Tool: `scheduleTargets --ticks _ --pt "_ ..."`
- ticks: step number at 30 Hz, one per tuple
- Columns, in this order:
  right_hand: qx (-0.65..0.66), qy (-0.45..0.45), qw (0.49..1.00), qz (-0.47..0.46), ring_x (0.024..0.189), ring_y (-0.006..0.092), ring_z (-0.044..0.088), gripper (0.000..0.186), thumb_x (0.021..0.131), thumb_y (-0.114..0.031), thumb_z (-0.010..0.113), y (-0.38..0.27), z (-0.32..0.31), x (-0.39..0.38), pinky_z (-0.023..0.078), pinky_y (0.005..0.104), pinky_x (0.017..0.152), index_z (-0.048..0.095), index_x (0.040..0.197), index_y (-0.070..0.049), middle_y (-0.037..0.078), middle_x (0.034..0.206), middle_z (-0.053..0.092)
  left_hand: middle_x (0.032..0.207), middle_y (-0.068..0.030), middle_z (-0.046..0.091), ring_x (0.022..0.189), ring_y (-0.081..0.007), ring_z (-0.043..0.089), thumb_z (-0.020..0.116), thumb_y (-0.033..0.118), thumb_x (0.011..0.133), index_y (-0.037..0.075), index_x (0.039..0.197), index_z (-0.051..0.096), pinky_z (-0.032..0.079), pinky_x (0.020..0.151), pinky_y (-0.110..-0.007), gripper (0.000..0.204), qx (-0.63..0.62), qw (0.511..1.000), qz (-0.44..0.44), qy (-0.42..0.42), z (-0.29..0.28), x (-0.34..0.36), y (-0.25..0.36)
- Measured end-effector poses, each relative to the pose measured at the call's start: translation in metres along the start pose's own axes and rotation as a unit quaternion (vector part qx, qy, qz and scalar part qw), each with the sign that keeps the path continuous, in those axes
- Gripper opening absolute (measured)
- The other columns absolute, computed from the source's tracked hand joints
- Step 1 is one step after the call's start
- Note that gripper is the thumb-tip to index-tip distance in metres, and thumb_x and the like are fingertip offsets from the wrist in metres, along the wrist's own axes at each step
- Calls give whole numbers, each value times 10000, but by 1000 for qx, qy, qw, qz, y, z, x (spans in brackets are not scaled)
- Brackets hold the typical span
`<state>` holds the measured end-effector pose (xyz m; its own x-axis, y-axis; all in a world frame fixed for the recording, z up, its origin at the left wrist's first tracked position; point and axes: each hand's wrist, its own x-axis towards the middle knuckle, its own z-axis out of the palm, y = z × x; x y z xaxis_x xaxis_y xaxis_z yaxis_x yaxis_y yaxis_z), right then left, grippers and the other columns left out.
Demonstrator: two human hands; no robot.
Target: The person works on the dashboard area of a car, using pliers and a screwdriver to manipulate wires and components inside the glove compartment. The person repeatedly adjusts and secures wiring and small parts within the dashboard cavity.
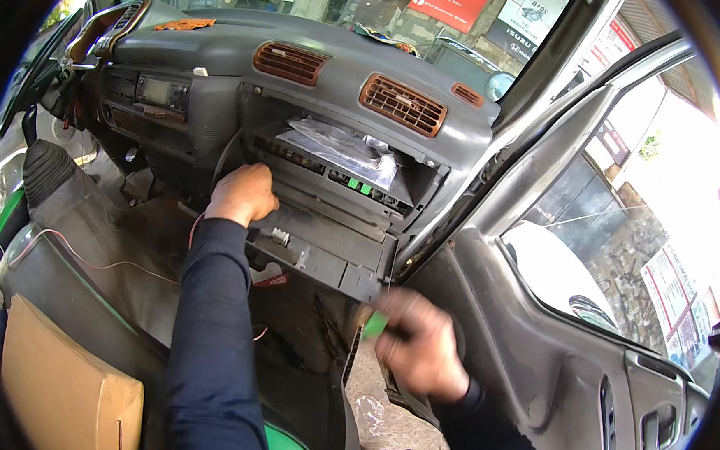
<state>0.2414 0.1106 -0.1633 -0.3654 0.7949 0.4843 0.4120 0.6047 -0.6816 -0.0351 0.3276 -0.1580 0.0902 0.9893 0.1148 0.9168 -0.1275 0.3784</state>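
In front of me, the dashboard's glove compartment (429,180) has its cover folded down, and clear plastic sheets (340,145) lie on the shelf inside. My left hand (246,193) is at the left end of the lowered grey panel (319,222), its fingers curled closed; what they hold is hidden. Smeared by motion, my right hand (423,344) is near the panel's lower right corner, closed around a green object (375,325) whose kind is too blurred to tell. Green fuses or connectors (360,185) show under the shelf. A small white part (279,236) sits on the panel.
An open door (552,319) borders the right side. A cardboard box (71,372) stands at lower left, with a thin pinkish wire (110,267) running above it. Air vents (403,104) top the dashboard; a gear lever boot (48,169) and steering wheel (39,73) are left.
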Motion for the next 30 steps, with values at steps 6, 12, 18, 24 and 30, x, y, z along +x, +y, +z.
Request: scheduleTargets --ticks 6,12,18,24,30 --pt "128 176 953 209 693 115 658 186 932 -67 772 47 6 97 544 252 606 696 1078 21 39 889 710 1244 -224 702 1193 -369 669 803 198 798 -8 1153 735 540 1019 -448 416 -55 998 32 6 9 2 -2" --pt "143 252 915 281 650 209 671 369 1011 -148 686 98 19 117 511 314 499 604 1281 89 128 999 695 1258 -212 701 1201 -355 672 823 223 813 20 1171 744 542 1022 -437 419 -75 997 22 -2 9 -1 -3" --pt "113 359 892 251 800 222 683 180 961 -13 685 131 18 138 579 375 651 670 1122 67 136 1005 715 1283 -227 688 1219 -350 663 827 231 834 -3 1206 723 531 1040 -425 452 -91 995 25 -9 10 -2 -3" --pt "-7 388 890 239 824 227 672 264 890 -89 803 113 33 141 522 369 779 701 1056 89 158 994 754 1289 -224 686 1225 -357 659 833 238 837 1 1215 719 527 1046 -427 460 -91 995 23 -27 9 1 -3" --pt "-51 391 883 256 888 239 676 325 870 -96 809 109 33 147 524 378 826 680 1099 96 186 1025 749 1325 -220 670 1250 -351 645 837 249 837 6 1228 715 517 1062 -423 477 -98 995 17 -18 8 -1 -2"
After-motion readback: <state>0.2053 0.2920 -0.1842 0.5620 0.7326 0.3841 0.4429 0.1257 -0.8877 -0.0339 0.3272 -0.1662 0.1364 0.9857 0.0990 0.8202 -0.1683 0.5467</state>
